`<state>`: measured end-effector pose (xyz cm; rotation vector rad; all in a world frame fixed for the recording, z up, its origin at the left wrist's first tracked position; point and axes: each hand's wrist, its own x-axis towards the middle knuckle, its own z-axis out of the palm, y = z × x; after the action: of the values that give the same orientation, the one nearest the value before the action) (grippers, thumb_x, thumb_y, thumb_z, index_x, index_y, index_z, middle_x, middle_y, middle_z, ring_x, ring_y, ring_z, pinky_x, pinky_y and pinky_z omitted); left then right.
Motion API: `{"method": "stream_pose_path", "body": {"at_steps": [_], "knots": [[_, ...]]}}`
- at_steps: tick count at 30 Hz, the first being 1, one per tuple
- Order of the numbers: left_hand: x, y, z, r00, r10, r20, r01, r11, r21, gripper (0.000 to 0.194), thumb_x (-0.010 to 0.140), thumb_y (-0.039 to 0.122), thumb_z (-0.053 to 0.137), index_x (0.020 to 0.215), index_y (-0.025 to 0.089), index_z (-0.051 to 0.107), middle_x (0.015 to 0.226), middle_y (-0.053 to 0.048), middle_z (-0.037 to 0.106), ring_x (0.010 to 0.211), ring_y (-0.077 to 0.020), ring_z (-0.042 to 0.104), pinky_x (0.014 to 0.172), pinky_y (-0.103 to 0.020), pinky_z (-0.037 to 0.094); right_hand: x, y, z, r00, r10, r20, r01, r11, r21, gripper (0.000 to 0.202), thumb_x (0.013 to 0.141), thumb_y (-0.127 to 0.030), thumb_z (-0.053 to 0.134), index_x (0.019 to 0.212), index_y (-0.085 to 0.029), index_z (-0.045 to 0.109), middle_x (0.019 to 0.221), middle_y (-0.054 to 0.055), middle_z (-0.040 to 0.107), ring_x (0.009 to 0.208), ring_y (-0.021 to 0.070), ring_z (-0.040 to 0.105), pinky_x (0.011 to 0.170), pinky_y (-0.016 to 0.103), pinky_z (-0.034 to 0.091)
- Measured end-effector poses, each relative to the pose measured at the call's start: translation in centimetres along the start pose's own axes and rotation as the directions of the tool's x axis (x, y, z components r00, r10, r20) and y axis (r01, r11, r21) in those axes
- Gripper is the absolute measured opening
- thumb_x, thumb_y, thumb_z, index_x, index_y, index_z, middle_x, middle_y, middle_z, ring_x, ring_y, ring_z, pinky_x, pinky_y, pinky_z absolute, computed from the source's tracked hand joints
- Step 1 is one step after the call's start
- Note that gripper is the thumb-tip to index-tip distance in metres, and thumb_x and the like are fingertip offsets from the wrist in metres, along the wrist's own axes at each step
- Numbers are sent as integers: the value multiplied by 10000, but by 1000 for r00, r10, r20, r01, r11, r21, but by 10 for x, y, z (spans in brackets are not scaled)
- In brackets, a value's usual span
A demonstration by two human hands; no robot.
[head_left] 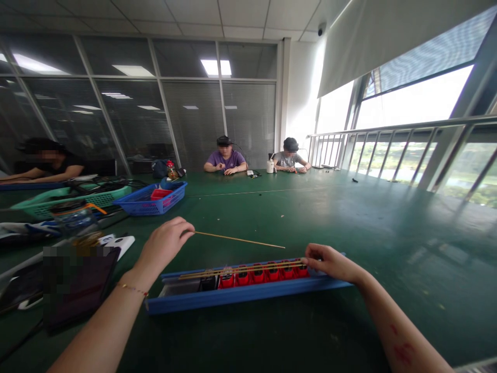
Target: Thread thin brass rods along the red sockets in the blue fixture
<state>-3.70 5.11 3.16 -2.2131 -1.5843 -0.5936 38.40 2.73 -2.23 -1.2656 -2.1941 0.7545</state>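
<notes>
My left hand (167, 242) pinches one end of a thin wooden stick (239, 239), which reaches to the right through the air above the table. Below it lies a long blue tray (248, 299) with raised sides. A row of small red bins (258, 274) stands inside, with dark contents too small to name, and a black bin (208, 282) sits at the row's left end. More thin sticks (233, 270) rest lengthwise over the bins. At their right ends, my right hand (324, 260) is closed, thumb and fingertips on the sticks.
On the left stand a blue basket (155, 206) with a red bin in it, a green basket (37, 208), a clear jar (77, 220) and a dark tablet-like device (83, 285). Three people sit around the green table (392, 248). A railing (388, 135) runs along the windows.
</notes>
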Motion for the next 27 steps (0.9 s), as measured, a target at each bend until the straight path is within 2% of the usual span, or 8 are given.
{"method": "stream_pose_path", "body": {"at_steps": [3,7,9,12,16,19,23,27], "knots": [[3,0,27,985,0,171,13,997,-75,179,762,288,451,762,231,620,843,-10,591,712,-149,550,625,-230,370,-1,-2,-2,1000,1,30,-1,1000,-1,328,778,-469,457,749,-158,557,636,-9,530,585,105,457,523,202,364],[4,3,55,938,-23,345,88,981,-174,147,733,279,490,733,242,632,816,-8,596,742,-155,555,647,-238,361,-1,-3,-2,1000,5,19,-6,999,32,356,768,-485,459,755,-151,581,651,-3,538,606,111,465,538,202,370],[3,4,66,919,-13,393,106,971,-214,137,722,288,507,735,247,637,822,-6,605,764,-157,558,652,-233,363,0,-3,-3,999,2,-36,-1,999,42,368,763,-493,459,728,-149,585,644,-5,526,608,111,458,544,204,369],[1,6,78,896,6,443,119,960,-254,137,708,307,526,733,241,643,801,-1,627,747,-147,569,635,-213,374,2,1,-6,980,20,-197,-7,998,65,372,774,-493,440,673,-157,561,582,-24,464,561,100,416,520,203,349],[-1,6,87,865,18,501,154,942,-299,150,701,323,534,742,228,642,776,3,651,728,-142,583,613,-195,385,2,10,-13,894,83,-441,-10,986,167,369,797,-486,411,633,-169,506,537,-40,399,522,92,373,497,200,325],[-1,4,89,853,21,522,175,930,-323,164,705,330,525,749,221,640,782,2,659,737,-141,588,614,-190,390,2,20,-18,845,116,-521,5,974,226,379,795,-500,409,629,-171,501,534,-40,399,518,91,373,495,197,326],[-1,4,89,853,26,521,186,918,-351,167,707,326,519,748,217,639,794,2,663,745,-144,593,618,-192,399,4,33,-20,833,152,-532,-34,974,224,391,792,-515,399,636,-173,509,525,-39,407,507,93,377,484,199,331],[-3,5,87,862,32,506,187,908,-376,165,706,317,516,733,213,642,783,2,665,735,-145,600,614,-196,412,6,37,-14,865,142,-481,-138,989,43,394,774,-523,413,657,-176,558,510,-27,451,496,107,395,474,217,331]]}}
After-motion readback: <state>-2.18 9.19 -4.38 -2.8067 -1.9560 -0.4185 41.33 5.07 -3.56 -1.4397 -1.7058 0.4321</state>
